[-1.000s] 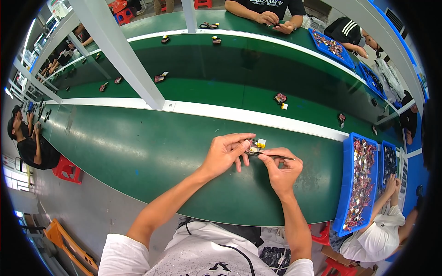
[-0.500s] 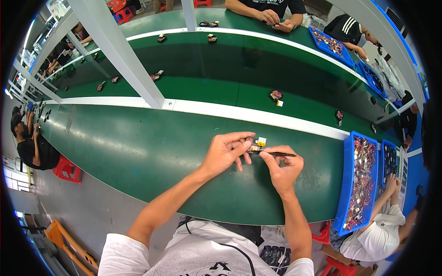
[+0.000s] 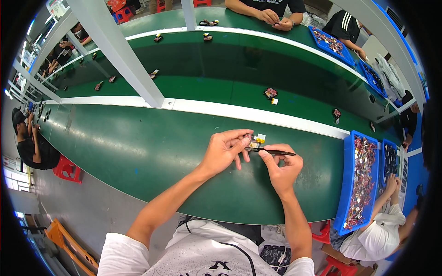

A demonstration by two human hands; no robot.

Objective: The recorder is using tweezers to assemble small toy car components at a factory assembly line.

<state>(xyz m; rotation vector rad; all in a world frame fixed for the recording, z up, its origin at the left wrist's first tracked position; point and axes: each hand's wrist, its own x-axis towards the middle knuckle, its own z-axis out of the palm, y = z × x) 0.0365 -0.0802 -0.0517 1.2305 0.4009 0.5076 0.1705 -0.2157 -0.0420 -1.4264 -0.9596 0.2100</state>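
Above the green tabletop, my left hand [image 3: 226, 149] pinches a small electronic assembly [image 3: 252, 142] by its left side, between thumb and fingers. The assembly has a dark see-through frame, reddish parts inside and a white and yellow piece [image 3: 261, 138] at its upper right. My right hand [image 3: 282, 166] is closed around slim black tweezers [image 3: 278, 152]. Their tip points left and meets the assembly's lower edge; whether it presses on a part there is too small to tell.
A blue bin [image 3: 341, 209] full of small red and white parts stands at the right end of the table [image 3: 152, 152]. Past a white rail [image 3: 221, 112], a green conveyor belt [image 3: 198, 94] carries scattered assemblies [image 3: 270, 94]. A white post [image 3: 119, 55] rises at left. Co-workers sit around.
The assemblies on the belt have shifted slightly to the left. My hands, the held assembly and the tweezers have barely moved; the tweezers lie slightly differently against the assembly's lower edge.
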